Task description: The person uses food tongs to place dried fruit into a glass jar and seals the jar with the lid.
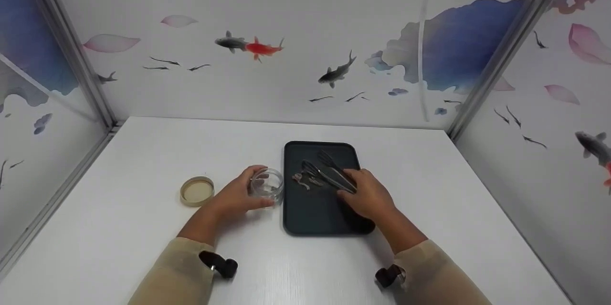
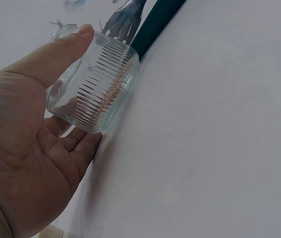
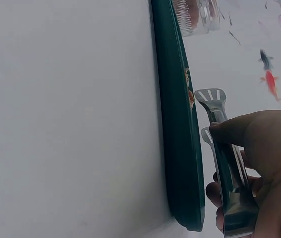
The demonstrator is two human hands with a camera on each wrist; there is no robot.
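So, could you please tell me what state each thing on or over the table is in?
Glass jar: uncapped, upright, gripped by the left hand; contents unclear.
Lid: off the jar, lying on the table.
Tongs: tips apart, held in the right hand.
Tray: flat on the table, partly covered.
Dried pieces: loose on the tray.

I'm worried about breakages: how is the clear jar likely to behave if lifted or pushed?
The clear jar looks like glass, so it is probably rigid and could chip if dropped. Its shiny wall may be slippery, though its ribs might help grip. It looks squat, so a low push would likely slide it, not tip it.
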